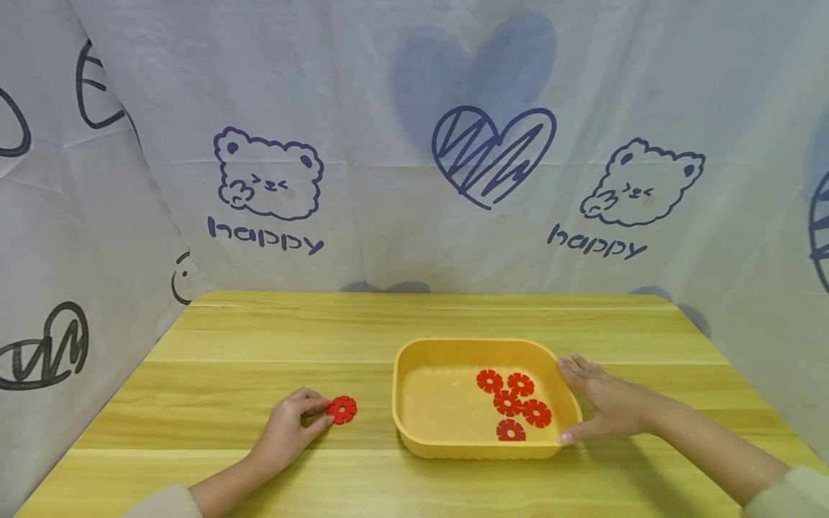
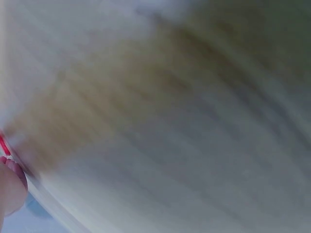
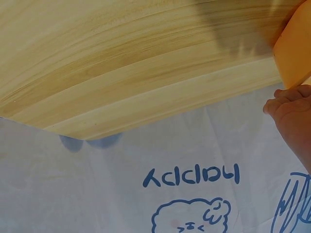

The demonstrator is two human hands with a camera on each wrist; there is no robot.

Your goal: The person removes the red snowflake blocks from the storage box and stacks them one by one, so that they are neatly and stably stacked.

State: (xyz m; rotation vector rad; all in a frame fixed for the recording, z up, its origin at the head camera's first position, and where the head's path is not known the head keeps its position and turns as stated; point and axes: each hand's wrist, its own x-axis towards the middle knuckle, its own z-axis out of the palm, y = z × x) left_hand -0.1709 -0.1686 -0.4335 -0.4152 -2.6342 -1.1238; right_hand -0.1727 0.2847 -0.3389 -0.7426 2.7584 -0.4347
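At the left of the head view, my left hand point(image 1: 288, 429) pinches the edge of a red notched interlocking disc point(image 1: 349, 404) between thumb and fingers, low over the table. Only a sliver of a red disc point(image 2: 4, 145) shows in the left wrist view, by a fingertip. My right hand point(image 1: 609, 404) rests against the right end of a yellow plastic tray point(image 1: 440, 414), fingers extended near the back corner and thumb at the front. Several red discs point(image 1: 508, 403) lie flat in the tray's right half. The right wrist view shows the tray's outer wall point(image 3: 294, 51) touching the fingers.
A wood-grain table point(image 1: 291, 345) carries everything. Behind it hangs a white cloth point(image 1: 376, 216) printed with bears and hearts, which continues down both sides. The tray's raised wall stands between the held disc and the other discs.
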